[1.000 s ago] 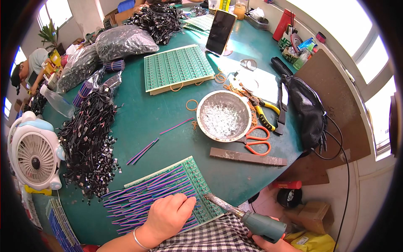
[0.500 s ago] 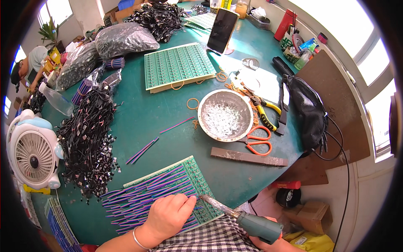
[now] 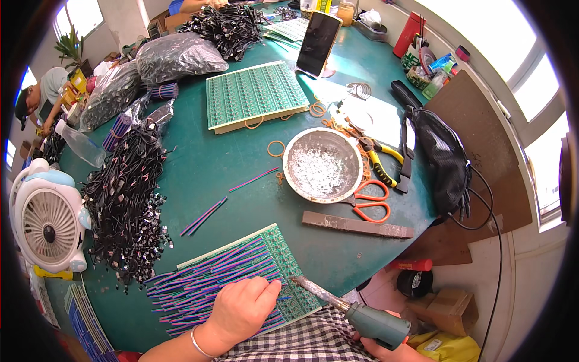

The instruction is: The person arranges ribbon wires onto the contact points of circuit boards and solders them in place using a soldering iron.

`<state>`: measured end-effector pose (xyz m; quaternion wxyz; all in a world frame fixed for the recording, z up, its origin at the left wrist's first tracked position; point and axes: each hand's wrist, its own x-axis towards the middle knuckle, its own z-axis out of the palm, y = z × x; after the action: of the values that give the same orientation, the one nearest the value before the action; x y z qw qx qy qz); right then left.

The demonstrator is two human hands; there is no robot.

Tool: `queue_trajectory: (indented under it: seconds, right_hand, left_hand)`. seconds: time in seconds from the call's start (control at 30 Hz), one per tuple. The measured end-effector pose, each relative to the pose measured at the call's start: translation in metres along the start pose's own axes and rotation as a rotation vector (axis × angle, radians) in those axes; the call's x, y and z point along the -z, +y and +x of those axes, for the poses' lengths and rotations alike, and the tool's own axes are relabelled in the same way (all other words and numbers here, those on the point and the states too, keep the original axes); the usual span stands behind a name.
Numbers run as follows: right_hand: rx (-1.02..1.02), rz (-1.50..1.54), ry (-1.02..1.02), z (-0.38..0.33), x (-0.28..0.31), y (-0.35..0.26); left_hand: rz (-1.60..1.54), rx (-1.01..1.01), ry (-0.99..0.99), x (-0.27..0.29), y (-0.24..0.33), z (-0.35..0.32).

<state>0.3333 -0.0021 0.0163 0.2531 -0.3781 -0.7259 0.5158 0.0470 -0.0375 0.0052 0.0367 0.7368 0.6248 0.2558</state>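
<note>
A green circuit board panel point(image 3: 282, 253) lies at the table's near edge, with rows of thin blue-and-purple wires point(image 3: 211, 277) across it. Over the wires, my left hand point(image 3: 244, 306) is closed in a pinch, its fingertips on a wire beside the bare strip of the panel. My right hand point(image 3: 386, 347) grips the dark green handle of a soldering iron point(image 3: 377, 324), and its fingers are partly hidden behind it. The iron's metal tip points up and left, just right of my left fingertips, above the panel.
A metal bowl of silvery bits point(image 3: 322, 166), orange-handled scissors point(image 3: 373, 202), yellow-black pliers point(image 3: 386, 164) and a brown bar point(image 3: 357, 225) lie beyond. More circuit panels point(image 3: 256, 93), a phone point(image 3: 318, 45), bundled black cables point(image 3: 126, 199) and a fan point(image 3: 49, 220) stand around.
The soldering iron's tip has shifted slightly right, away from my left fingertips. My left hand stays nearly still. Another person's arm has appeared at the far edge of the table.
</note>
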Motion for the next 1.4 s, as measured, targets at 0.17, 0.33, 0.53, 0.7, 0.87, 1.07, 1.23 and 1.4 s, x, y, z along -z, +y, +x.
queue_trajectory:
  seconds: [0.17,0.33,0.53,0.7,0.87,1.07,1.23,1.4]
  right_hand:
    - [-0.018,0.035,0.0,-0.001,0.0,0.0]
    - [-0.032,0.039,0.005,0.0,0.0,-0.002]
    - [0.01,0.03,0.033,-0.001,0.0,-0.004]
    - [-0.018,0.033,0.007,0.001,0.001,-0.006]
    - [0.021,0.038,0.004,0.0,0.0,-0.004]
    - [-0.034,0.068,-0.022,0.005,-0.001,-0.004]
    - [0.066,-0.005,0.0,0.005,0.001,-0.01]
    - [-0.002,0.02,-0.012,0.002,0.001,-0.005]
  left_hand:
    - [0.001,0.017,-0.001,0.001,0.002,0.0]
    - [-0.001,0.056,-0.05,0.006,0.005,0.001]
    - [0.008,0.047,-0.069,0.01,0.006,-0.001]
    - [-0.001,0.019,-0.056,0.007,0.004,-0.002]
    - [-0.002,0.016,-0.057,0.007,0.004,-0.002]
    - [0.019,0.018,-0.061,0.006,0.004,-0.003]
    - [0.03,-0.009,-0.037,0.004,0.002,-0.003]
    - [0.054,-0.019,-0.032,0.004,0.002,-0.003]
